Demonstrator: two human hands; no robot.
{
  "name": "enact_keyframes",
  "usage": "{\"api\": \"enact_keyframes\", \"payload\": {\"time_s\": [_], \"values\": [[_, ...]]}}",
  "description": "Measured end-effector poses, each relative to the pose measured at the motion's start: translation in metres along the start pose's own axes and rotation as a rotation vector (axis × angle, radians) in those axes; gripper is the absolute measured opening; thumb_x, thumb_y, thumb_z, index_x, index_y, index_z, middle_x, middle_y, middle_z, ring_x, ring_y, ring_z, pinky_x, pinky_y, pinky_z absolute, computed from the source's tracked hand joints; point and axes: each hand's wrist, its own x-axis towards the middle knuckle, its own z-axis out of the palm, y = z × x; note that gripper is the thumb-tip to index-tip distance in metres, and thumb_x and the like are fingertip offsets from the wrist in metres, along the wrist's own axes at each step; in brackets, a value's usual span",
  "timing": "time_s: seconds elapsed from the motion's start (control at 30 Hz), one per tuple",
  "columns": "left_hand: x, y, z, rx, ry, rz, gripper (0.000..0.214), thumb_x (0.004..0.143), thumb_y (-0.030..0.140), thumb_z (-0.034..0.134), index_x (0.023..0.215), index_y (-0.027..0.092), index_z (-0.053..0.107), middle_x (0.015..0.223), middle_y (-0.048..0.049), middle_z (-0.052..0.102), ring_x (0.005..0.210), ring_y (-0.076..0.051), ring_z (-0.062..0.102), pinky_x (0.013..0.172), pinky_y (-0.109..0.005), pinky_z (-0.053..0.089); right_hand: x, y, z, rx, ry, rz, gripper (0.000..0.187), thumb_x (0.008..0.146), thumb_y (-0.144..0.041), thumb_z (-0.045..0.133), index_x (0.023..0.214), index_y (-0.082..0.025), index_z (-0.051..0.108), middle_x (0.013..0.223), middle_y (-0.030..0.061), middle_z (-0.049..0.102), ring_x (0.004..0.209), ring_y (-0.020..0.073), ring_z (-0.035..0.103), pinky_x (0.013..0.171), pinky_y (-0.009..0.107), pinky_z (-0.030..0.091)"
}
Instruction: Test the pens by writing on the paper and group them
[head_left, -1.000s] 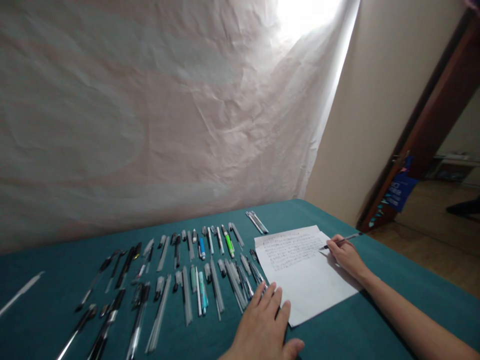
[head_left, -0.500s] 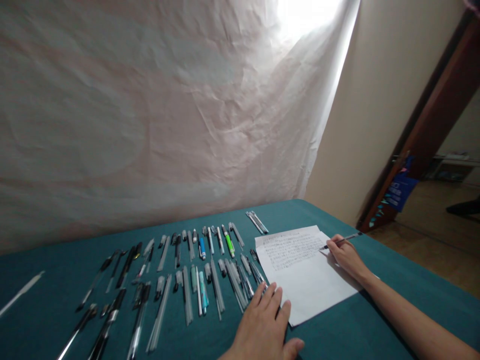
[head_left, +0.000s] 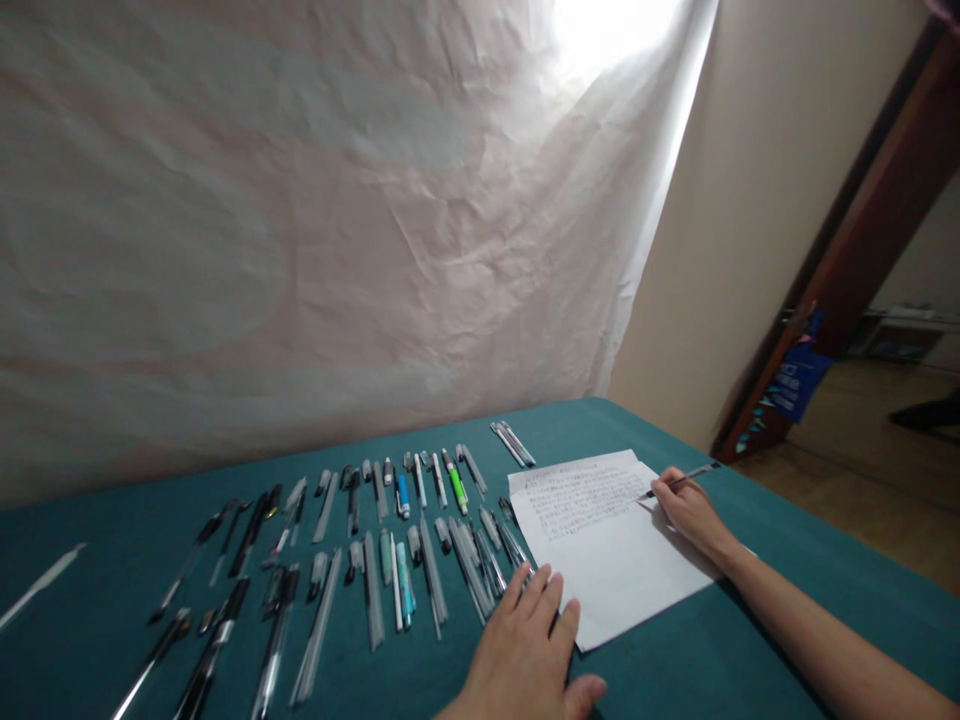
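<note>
My right hand (head_left: 686, 508) is closed round a slim pen (head_left: 696, 474), its tip against the white paper (head_left: 600, 590). Several lines of dark handwriting fill the upper part of that sheet. A second sheet seems to lie beneath it, its edge showing at the right. My left hand (head_left: 529, 640) lies flat at the paper's lower left edge, fingers spread, fingertips on the sheet and beside the nearest pens (head_left: 491, 570). What the writing says is too small to read.
Several pens, caps and clear barrels lie in rows left of the paper, among them a green pen (head_left: 456, 484) and a blue one (head_left: 403, 497). A few pens (head_left: 513, 444) lie behind the sheet. Teal cloth (head_left: 637, 425) covers the table; a pale sheet (head_left: 337, 200) hangs behind.
Almost nothing differs. The whole view has shifted very slightly; the right hand still holds the pen at nearly the same spot on the paper, and the left hand stays flat.
</note>
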Motion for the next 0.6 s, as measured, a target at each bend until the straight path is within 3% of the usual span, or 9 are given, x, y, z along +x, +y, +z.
{"api": "enact_keyframes", "payload": {"time_s": [0.6], "values": [[-0.0004,-0.0004,0.0008,0.005,0.009,-0.007,0.060,0.086,0.056,0.035,0.130,0.016,0.043,0.138,-0.0130,0.038,0.130,-0.028,0.026,0.108,-0.046,0.018,0.0011,0.0047,0.0021,0.033,-0.016,0.017,0.023,0.075,-0.039,0.044,0.061,-0.021,0.046,0.039,-0.0061,0.045,0.036,0.0114,0.045,0.038,0.022,0.033]]}}
